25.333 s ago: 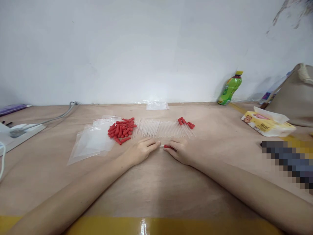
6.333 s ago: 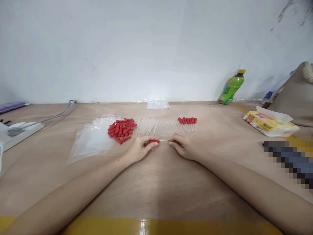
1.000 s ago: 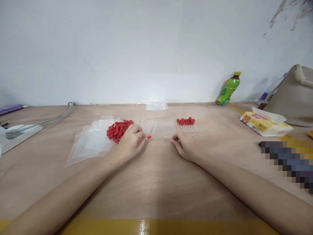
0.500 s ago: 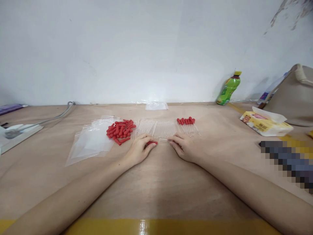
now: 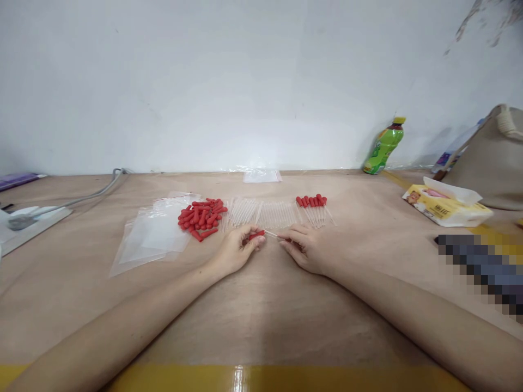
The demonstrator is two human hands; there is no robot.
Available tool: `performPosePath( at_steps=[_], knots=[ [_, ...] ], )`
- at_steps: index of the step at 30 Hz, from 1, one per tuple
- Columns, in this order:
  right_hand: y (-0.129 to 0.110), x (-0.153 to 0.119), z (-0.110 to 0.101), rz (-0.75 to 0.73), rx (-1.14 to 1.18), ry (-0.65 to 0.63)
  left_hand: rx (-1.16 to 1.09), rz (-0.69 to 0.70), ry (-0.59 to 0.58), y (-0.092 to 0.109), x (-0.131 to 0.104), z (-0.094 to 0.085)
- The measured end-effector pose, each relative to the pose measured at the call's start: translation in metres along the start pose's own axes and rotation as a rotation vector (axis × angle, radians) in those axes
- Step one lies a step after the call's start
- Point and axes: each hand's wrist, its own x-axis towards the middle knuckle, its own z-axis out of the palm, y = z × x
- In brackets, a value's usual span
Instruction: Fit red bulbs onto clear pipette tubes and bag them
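Observation:
Between the thumb and fingers of my left hand (image 5: 239, 247) is a red rubber dropper bulb (image 5: 257, 234). My right hand (image 5: 304, 247) pinches a clear glass dropper tube (image 5: 270, 233), whose left end meets the bulb's open end; how far it goes in I cannot tell. Behind the hands lies a row of loose clear tubes (image 5: 278, 214). A heap of red bulbs (image 5: 202, 216) is left of the row. Several droppers with red bulbs fitted (image 5: 312, 202) lie side by side at its right.
Clear plastic zip bags (image 5: 157, 234) lie spread at the left. A white packet (image 5: 261, 176) is by the wall. On the right stand a green bottle (image 5: 384, 147), a yellow tissue pack (image 5: 445, 204) and a beige bag (image 5: 486, 158). A grey cable (image 5: 106, 188) runs at the far left.
The bulb and tube were apart and now touch end to end. My right hand has moved slightly left, and the bulb in my left hand has tilted up and shows more.

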Motion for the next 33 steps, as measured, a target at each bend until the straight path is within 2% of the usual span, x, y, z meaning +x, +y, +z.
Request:
performPosePath(
  at_steps=[9,12,15,20,25,28,33],
  knots=[
    [0.009,0.0,0.0,0.046,0.187,-0.11,-0.016,0.007,-0.035,0.002,-0.002,-0.002],
    [0.011,0.001,-0.005,0.039,0.171,-0.169,0.013,0.026,-0.098,0.002,-0.004,-0.002],
    [0.013,0.001,-0.009,-0.035,0.067,-0.203,0.114,0.066,-0.128,0.0,-0.006,-0.002],
    [0.018,-0.003,-0.001,-0.157,-0.131,-0.101,0.299,0.186,-0.056,0.001,-0.004,-0.003],
    [0.02,-0.004,0.011,-0.123,-0.142,0.085,0.349,0.272,0.045,0.003,0.002,-0.007],
    [0.019,-0.001,0.01,-0.138,-0.188,0.112,0.347,0.276,0.062,0.002,0.004,-0.008],
    [0.015,0.002,0.008,-0.251,-0.274,0.156,0.322,0.301,0.053,0.0,0.004,-0.007]
  ],
)
